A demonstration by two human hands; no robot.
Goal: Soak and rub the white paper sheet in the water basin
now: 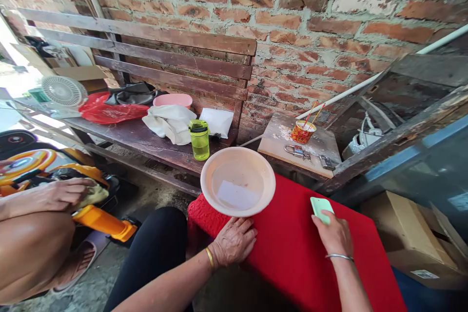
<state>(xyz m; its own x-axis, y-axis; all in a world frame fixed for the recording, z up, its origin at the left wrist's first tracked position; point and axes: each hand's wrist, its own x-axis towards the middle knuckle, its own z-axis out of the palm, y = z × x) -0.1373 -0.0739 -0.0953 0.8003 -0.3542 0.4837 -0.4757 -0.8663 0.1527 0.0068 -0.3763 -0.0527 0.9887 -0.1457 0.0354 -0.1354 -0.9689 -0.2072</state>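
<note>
My left hand (235,241), with a gold-coloured bracelet, lies flat on the red cloth (288,253), knuckles up and fingers loosely extended. It is just below the near rim of a pale pink basin (268,175); whether it touches the rim I cannot tell. Clear water and a whitish rectangular patch (237,195) show inside the basin. Further right, my right hand (337,236), wearing a silver bangle, is closed on a pale green rectangular block (321,207) above the cloth. The block's kind is unclear, and my fingers cover its lower end.
A green water bottle (200,144), white cloth (170,122) and red plastic bag (109,111) sit on the wooden bench (146,134). Padlocks (297,151) lie beside a red tub (302,134). At left, another person's hand (64,195) holds a rag. Cardboard boxes (409,234) stand right.
</note>
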